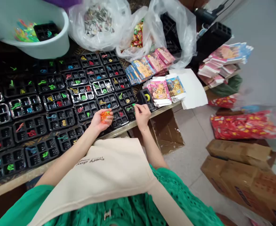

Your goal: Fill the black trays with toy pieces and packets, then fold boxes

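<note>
My left hand (102, 120), palm up with its fingers curled, holds a small heap of orange plastic trinkets (105, 116), some with green or yellow bits. Its place is above the front row of black compartment trays (87, 112). Farther right, my right hand (142, 116) pinches a tiny green plastic piece (133, 104) between thumb and fingertips, over the tray at the right end of the front row. The trays stand in rows, and many hold small coloured trinkets in some compartments. The exact shape of the pieces in my hands is too small to tell.
A tape dispenser (147, 98) and stacks of printed cards (160, 91) border the trays on the right. Behind are a pale tub (43, 48) and plastic bags (119, 37) of small items. Cardboard boxes (241, 179) and red packets (243, 125) lie on the floor at right.
</note>
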{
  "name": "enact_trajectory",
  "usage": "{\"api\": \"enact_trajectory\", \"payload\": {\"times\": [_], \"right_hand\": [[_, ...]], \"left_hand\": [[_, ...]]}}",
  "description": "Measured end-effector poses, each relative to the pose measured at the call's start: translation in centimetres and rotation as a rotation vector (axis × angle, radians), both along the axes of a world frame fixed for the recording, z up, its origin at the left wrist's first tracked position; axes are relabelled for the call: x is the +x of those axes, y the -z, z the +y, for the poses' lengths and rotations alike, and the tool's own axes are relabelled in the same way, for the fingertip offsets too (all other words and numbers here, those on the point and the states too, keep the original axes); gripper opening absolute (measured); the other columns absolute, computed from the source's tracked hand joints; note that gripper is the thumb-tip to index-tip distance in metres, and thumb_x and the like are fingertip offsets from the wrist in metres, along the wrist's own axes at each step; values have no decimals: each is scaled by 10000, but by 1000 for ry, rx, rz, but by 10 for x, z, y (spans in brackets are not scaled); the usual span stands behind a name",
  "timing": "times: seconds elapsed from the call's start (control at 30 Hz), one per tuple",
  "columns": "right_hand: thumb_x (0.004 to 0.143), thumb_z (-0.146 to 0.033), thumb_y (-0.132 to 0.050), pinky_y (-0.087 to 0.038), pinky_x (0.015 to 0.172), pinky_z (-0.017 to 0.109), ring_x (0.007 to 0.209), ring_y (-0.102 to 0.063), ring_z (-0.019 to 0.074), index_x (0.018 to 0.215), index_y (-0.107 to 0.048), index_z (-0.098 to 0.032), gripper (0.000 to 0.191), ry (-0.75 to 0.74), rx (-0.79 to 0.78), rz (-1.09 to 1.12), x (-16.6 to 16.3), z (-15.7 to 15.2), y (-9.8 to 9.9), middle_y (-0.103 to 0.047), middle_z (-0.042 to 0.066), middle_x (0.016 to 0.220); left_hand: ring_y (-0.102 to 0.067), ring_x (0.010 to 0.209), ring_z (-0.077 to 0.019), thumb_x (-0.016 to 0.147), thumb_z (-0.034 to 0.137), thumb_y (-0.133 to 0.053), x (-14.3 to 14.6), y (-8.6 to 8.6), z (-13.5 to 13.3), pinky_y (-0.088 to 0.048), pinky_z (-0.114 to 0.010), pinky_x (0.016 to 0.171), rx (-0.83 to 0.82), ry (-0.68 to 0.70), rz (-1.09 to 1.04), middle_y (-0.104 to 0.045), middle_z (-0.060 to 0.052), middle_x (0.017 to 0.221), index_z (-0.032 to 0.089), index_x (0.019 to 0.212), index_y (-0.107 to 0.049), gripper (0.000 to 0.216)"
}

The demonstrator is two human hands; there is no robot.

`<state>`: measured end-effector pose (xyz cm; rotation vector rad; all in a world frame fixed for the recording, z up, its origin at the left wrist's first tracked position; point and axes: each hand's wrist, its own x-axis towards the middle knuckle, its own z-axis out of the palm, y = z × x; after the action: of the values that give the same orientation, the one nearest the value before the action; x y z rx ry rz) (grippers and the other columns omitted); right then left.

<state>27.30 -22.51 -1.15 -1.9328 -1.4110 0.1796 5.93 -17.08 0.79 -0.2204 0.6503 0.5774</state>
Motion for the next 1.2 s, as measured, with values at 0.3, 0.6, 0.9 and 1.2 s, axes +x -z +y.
{"api": "enact_trajectory", "payload": {"times": [0.3,0.6,0.9,1.2], "right_hand": [[955,-297,-555,-459,760,310,819,-598,180,1212,-702,-153,328,0,-253,-127,27,6,10,-614,118,1044],[858,-401,-698,-533,690,268,743,-621,119,995,-786,-225,240,-390,-53,469,-33,16,-11,-697,47,972],[963,-385,-542,-513,767,310,825,-617,167,889,-736,-194,283,-236,-13,240,-10,41,-5,-682,67,895],[1005,-292,-461,-365,949,465,1094,-485,296,1021,-717,-109,316,-191,-323,-369,17,111,4,-593,172,1080]], "left_hand": [[-483,416,-86,797,62,-485,27,-2,9,-286,-125,301,31,145,171,-638,-86,693,135,787,-554,101],[-489,386,-68,885,74,-511,37,0,17,-296,-104,304,86,137,233,-574,-24,584,128,819,-572,105],[-518,422,-65,897,75,-509,39,4,33,-265,-90,313,59,122,169,-605,-52,636,111,827,-591,113],[-535,478,-76,837,57,-526,28,4,45,-286,-92,341,43,53,204,-591,-55,661,119,868,-595,98]]}}
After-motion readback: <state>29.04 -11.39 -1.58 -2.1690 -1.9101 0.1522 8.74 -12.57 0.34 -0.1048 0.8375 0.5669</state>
